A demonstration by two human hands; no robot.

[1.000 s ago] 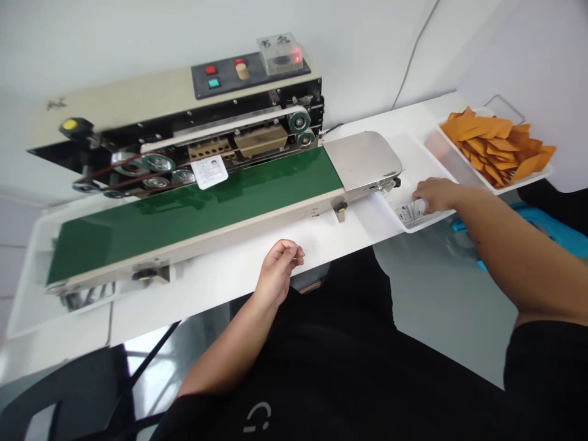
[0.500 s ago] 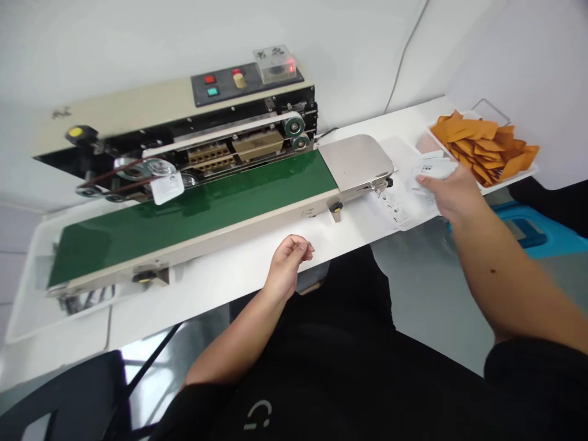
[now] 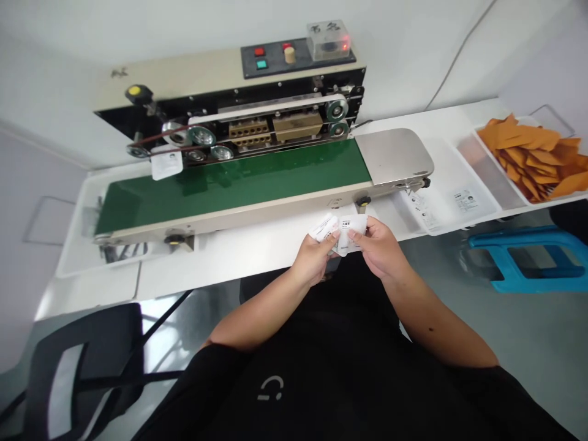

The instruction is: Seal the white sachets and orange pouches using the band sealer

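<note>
Small white printed packets (image 3: 353,231) are held in front of my body, just off the table's front edge. My left hand (image 3: 315,256) pinches some of them, fanned to the left, with its thumb on top. My right hand (image 3: 381,246) grips others by their right side, thumb pressed on the printed face. How many packets there are I cannot tell, since they overlap. Behind my hands stands a band sealing machine with a green conveyor belt (image 3: 229,184). Another white packet (image 3: 166,164) sits at the machine's rollers on the left, above the belt.
A white tray (image 3: 487,208) with printed packets lies to the right of the metal plate (image 3: 395,153). Beyond it, a bin holds orange packets (image 3: 533,153). A blue stool (image 3: 542,260) stands at the right, a black chair (image 3: 87,367) at the lower left.
My right hand has come from the tray at the right to the middle, carrying packets. My left hand has joined it and now grips some too. The view has shifted.
</note>
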